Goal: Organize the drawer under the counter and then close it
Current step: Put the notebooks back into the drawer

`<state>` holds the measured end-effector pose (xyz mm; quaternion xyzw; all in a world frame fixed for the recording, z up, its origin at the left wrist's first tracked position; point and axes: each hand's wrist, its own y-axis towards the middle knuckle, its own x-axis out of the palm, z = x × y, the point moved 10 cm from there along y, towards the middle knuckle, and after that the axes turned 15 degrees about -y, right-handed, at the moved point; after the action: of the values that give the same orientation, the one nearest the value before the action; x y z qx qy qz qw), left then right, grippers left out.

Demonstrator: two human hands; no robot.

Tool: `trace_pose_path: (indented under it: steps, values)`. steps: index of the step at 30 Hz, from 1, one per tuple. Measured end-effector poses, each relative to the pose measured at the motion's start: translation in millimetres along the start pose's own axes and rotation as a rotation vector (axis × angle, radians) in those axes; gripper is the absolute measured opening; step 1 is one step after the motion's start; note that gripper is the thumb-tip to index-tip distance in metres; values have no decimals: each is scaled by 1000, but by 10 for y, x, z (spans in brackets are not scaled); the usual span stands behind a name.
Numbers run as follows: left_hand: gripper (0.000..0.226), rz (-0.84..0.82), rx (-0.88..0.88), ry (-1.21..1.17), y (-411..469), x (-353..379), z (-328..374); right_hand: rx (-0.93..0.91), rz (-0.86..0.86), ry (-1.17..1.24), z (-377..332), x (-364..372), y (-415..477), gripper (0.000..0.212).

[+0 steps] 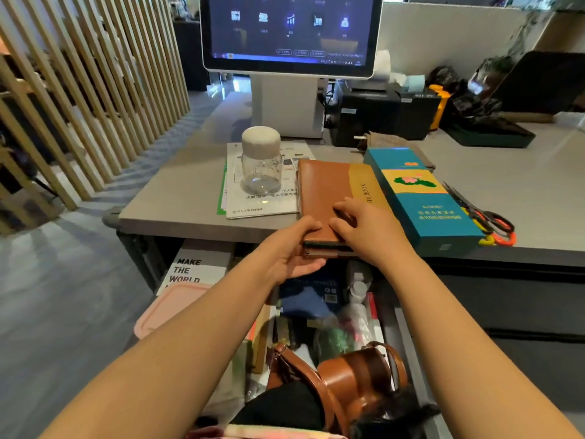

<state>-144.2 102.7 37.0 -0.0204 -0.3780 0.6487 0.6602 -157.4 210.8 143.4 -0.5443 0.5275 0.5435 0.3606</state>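
A brown and yellow notebook (329,188) lies on the grey counter (177,201), its near end sticking out over the edge on top of darker books. My left hand (291,248) grips that near end from below and the side. My right hand (364,226) rests on top of the notebook, fingers bent. Under the counter the drawer (408,337) stands open, crammed with a brown leather bag (354,375), a blue book (310,296), white bottles (357,286), a pink lid (167,308) and a white "MAKE THE WORLD" book (193,267).
On the counter stand a clear jar with a white lid (261,160) on printed papers (262,201), a teal box (421,198), scissors (481,210) and a monitor (291,33) with black printers (380,115) behind. A wooden slat screen (79,90) stands at the left.
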Motion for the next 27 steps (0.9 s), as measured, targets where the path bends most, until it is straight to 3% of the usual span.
trace_pose_path:
  steps: [4,10,16,18,20,22,24,27]
  values:
    - [26,-19,-9,72,-43,-39,-58,6,84,36,-34,-73,-219,35]
    - [25,-94,-16,-124,-120,9,-172,102,100,131,-8,67,-441,36]
    - [33,-170,29,-120,-263,-68,-334,490,318,78,225,62,-908,52]
    - [32,-196,40,-87,-347,-128,-404,642,418,272,320,86,-1171,73]
    - [31,-218,25,-51,-454,-186,-510,815,522,656,450,235,-1466,94]
    - [34,-249,2,-29,-539,-194,-620,1051,545,1088,525,555,-1738,100]
    - [36,-283,-10,-2,-634,-186,-699,1194,524,1494,399,863,-1898,85]
    - [35,-313,-41,17,-760,-171,-840,1170,478,1774,253,1057,-2002,44]
